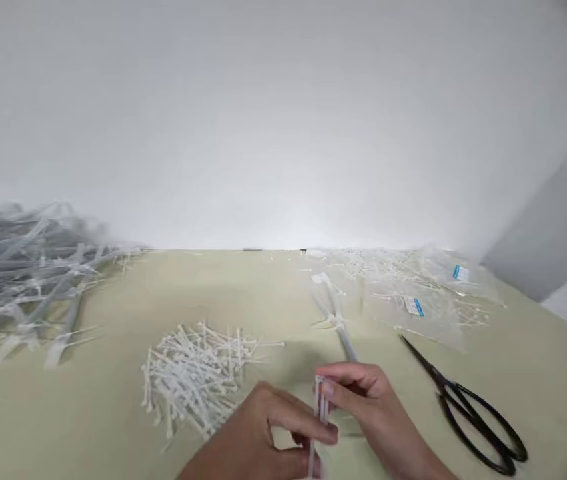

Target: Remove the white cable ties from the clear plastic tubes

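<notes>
My left hand [283,433] is closed around the lower part of a few thin white strips [321,403] near the bottom centre. Pinched at the top of these same strips are the fingers of my right hand [358,393]. Just beyond my right hand lies a grey-white bundled strap [338,317] with a tie around it, its near end reaching behind my fingers. A loose heap of short white cable ties [196,377] is on the table, left of and beyond my left hand.
Black scissors [463,407] lie at the right. Clear plastic bags [413,303] with labels and scattered white ties are at the back right. A large pile of grey-white tied straps [28,280] fills the left. The pale table [128,313] meets a white wall [283,127].
</notes>
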Tool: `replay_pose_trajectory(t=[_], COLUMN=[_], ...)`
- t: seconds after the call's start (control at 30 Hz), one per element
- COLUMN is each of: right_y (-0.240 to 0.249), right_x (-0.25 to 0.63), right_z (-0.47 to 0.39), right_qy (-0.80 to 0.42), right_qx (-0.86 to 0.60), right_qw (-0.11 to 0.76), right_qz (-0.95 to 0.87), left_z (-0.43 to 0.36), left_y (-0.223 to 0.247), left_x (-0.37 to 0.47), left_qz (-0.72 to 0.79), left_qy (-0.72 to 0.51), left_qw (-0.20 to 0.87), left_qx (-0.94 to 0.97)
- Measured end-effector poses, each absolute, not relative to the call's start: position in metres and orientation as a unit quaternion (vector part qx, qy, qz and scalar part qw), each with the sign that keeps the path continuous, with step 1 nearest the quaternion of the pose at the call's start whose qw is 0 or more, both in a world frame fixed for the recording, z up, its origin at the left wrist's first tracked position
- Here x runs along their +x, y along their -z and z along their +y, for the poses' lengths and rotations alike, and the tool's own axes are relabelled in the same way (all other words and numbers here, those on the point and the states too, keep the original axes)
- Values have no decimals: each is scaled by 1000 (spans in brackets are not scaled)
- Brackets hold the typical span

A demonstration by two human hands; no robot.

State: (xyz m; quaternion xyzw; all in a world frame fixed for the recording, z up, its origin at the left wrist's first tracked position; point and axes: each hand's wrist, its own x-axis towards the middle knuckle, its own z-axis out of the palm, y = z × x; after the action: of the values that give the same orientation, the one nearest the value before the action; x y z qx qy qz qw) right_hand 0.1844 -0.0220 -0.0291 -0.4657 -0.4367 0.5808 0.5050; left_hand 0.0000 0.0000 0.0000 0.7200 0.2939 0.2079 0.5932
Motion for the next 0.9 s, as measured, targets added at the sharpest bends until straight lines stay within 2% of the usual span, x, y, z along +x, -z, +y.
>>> replay_pose_trajectory(t=[0.4, 0.53, 0.6, 0.73, 0.9], right_y=[33, 35, 37, 41, 43], right_x=[173, 176, 176, 174, 172], right_z=[-27, -24, -24, -26, -29], right_qy=[-577, -569, -553, -479, -314], right_qx=[-468, -471, -479, -509, -497], right_qw=[535, 549, 560, 584, 596], right_qz=[-402, -391, -389, -414, -547], left_z=[-2, -1, 1, 3, 4], left_y=[-7, -3, 3, 21, 35], left_x=[-4, -6, -4, 10, 22], left_qz=[315, 332, 319, 278, 308], left_qy=[-194, -194, -208, -271, -294], left_qw=[536, 558, 610, 755, 750], left_qx=[759, 735, 695, 528, 506])
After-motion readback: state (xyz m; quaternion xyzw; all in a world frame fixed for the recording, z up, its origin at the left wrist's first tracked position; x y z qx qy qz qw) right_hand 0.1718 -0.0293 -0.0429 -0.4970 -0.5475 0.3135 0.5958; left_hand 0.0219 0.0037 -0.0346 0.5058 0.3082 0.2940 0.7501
